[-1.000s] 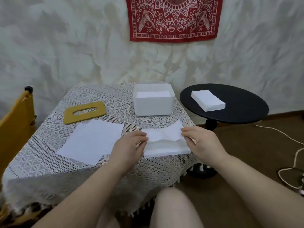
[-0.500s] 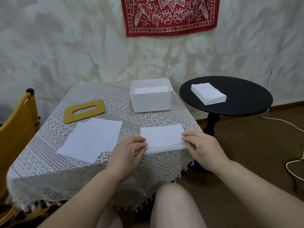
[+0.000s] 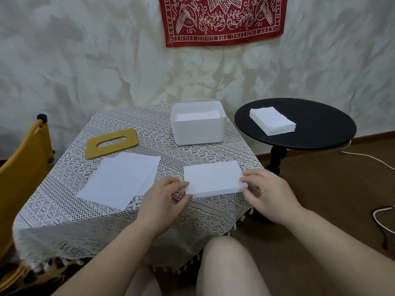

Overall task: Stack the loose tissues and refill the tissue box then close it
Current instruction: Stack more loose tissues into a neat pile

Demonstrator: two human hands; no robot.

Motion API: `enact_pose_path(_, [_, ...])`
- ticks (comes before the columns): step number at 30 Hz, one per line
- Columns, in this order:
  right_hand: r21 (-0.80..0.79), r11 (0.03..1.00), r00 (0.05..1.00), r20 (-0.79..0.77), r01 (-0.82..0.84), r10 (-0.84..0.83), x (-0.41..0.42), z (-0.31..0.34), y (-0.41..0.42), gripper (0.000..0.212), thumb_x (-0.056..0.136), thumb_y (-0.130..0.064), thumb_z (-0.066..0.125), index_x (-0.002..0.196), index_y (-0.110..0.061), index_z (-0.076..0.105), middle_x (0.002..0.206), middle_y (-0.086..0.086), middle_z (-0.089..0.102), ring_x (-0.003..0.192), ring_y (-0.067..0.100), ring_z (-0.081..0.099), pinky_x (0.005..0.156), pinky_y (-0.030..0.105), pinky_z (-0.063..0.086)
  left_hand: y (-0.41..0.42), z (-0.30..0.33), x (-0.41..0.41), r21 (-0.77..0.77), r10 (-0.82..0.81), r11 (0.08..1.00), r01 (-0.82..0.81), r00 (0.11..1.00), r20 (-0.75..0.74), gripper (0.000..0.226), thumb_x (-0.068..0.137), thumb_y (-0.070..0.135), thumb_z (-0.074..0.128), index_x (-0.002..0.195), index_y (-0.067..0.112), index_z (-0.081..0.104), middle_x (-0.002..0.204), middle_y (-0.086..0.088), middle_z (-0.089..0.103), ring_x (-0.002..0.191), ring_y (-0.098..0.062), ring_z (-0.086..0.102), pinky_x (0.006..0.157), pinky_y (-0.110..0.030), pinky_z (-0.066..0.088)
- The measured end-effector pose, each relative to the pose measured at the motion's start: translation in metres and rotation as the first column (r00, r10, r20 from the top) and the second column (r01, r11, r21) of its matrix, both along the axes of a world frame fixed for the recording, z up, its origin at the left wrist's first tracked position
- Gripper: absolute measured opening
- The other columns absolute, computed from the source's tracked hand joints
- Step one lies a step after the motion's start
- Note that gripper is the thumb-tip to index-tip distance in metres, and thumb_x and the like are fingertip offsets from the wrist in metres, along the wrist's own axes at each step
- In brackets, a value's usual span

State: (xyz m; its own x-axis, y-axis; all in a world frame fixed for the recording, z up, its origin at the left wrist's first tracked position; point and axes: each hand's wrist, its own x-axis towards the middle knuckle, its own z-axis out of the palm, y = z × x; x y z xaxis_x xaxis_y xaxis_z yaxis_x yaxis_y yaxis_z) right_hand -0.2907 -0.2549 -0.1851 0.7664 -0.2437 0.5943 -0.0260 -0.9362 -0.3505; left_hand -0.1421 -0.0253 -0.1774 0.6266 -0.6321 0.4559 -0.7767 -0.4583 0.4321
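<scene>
Where the frame is nearest, at bottom centre: a bare knee (image 3: 233,265) and two bare forearms reaching up toward the table.
Left hand (image 3: 163,196): just left of centre, fingers curled, thumb and fingertips pinching the left end of the folded tissue stack.
Right hand (image 3: 269,192): right of centre, fingers curled together, fingertips on top of the stack's right end and thumb at its lower edge, pinching it.
Folded tissue stack (image 3: 213,178): centre of the frame, flat on the near right part of the tablecloth, held between both hands, edges squared.
Loose tissues (image 3: 120,179): left of centre, a few unfolded white sheets overlapping and slightly fanned, flat on the cloth, just beside the left hand but apart from it.
Lace tablecloth (image 3: 106,218): white, covers the square table and hangs over the near edge with a fringe.
Tissue box lid (image 3: 111,143): mustard yellow with an oval slot, lying flat beyond the loose sheets, well apart from the box.
Tissue box (image 3: 197,127): white, open-topped, at the far side of the table, with white tissues inside.
Yellow chair (image 3: 20,165): left edge of the frame, beside the table.
Round black side table (image 3: 316,133): right of the box, bearing a second tissue stack (image 3: 272,123).
White cord (image 3: 367,158): on the brown floor at right.
Red bandana (image 3: 222,19): top centre, hung on the crumpled white wall covering.
</scene>
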Motion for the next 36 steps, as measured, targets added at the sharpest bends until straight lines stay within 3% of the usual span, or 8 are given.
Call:
enact_pose_path(6, [0.187,0.978,0.993,-0.087,0.088,-0.073,-0.005,0.002,-0.001,0.025,0.078,-0.029,0.075,0.101,-0.018,0.073,0.094,-0.008,0.068,0.091,0.011,0.059,0.084,0.027,0.047,0.004,0.002,-0.003,0.001,0.056,0.998,-0.057,0.992,-0.116,0.025,0.081,0.035,0.07,0.105,0.027,0.071,0.088,0.018,0.065,0.084,-0.004,0.06,0.08,-0.023,0.048])
enact_pose_path(15, [0.116,0.989,0.993,-0.088,0.094,-0.084,-0.004,0.001,0.001,0.016,0.077,-0.022,0.077,0.093,-0.017,0.074,0.087,-0.007,0.07,0.087,0.016,0.062,0.078,0.028,0.048,0.003,0.005,-0.006,-0.04,0.051,0.997,-0.061,0.975,-0.215,0.017,0.08,0.03,0.073,0.096,0.028,0.074,0.082,0.023,0.064,0.08,0.003,0.06,0.078,-0.021,0.051])
enact_pose_path(20, [0.093,0.993,0.994,-0.084,0.072,-0.065,-0.001,0.003,0.002,0.01,0.081,-0.022,0.073,0.089,-0.018,0.074,0.084,-0.008,0.069,0.084,0.015,0.06,0.076,0.028,0.048,0.002,0.005,-0.006,-0.047,0.042,0.997,-0.054,0.975,-0.22,0.012,0.081,0.025,0.072,0.093,0.027,0.075,0.078,0.027,0.06,0.077,0.01,0.057,0.07,-0.004,0.04])
enact_pose_path(26, [0.065,0.996,0.995,-0.082,0.064,-0.058,0.002,0.002,0.001,0.005,0.08,-0.021,0.074,0.084,-0.019,0.073,0.08,-0.008,0.067,0.08,0.016,0.06,0.072,0.03,0.049,0.003,0.004,-0.005,-0.042,0.022,0.999,-0.03,0.982,-0.188,0.011,0.08,0.025,0.073,0.091,0.026,0.075,0.074,0.028,0.059,0.073,0.006,0.058,0.072,-0.018,0.05])
enact_pose_path(29, [0.041,0.996,0.995,-0.072,0.076,-0.073,0.002,0.001,0.002,0.01,0.076,-0.023,0.077,0.082,-0.018,0.071,0.076,-0.006,0.065,0.077,0.018,0.059,0.068,0.027,0.045,0.002,0.004,-0.007,-0.016,0.036,0.999,-0.038,0.993,-0.115,0.018,0.079,0.032,0.073,0.096,0.025,0.074,0.081,0.02,0.063,0.077,-0.004,0.058,0.074,-0.029,0.051])
enact_pose_path(32, [0.018,0.996,0.994,-0.069,0.087,-0.086,0.002,0.0,0.002,0.019,0.071,-0.026,0.081,0.083,-0.015,0.071,0.074,-0.004,0.065,0.075,0.021,0.059,0.065,0.03,0.048,-0.001,0.005,-0.009,-0.016,0.092,0.995,-0.094,0.993,-0.07,0.029,0.079,0.037,0.072,0.104,0.023,0.071,0.096,0.011,0.067,0.086,-0.01,0.059,0.079,-0.03,0.05])
enact_pose_path(36, [-0.03,0.995,0.994,-0.056,0.09,-0.092,0.002,-0.001,0.003,0.019,0.068,-0.025,0.084,0.078,-0.015,0.072,0.071,-0.004,0.066,0.072,0.021,0.06,0.063,0.029,0.049,-0.003,0.004,-0.015,-0.014,0.132,0.991,-0.134,0.987,-0.094,0.024,0.081,0.037,0.07,0.101,0.024,0.072,0.093,0.012,0.069,0.084,-0.009,0.061,0.079,-0.03,0.051])
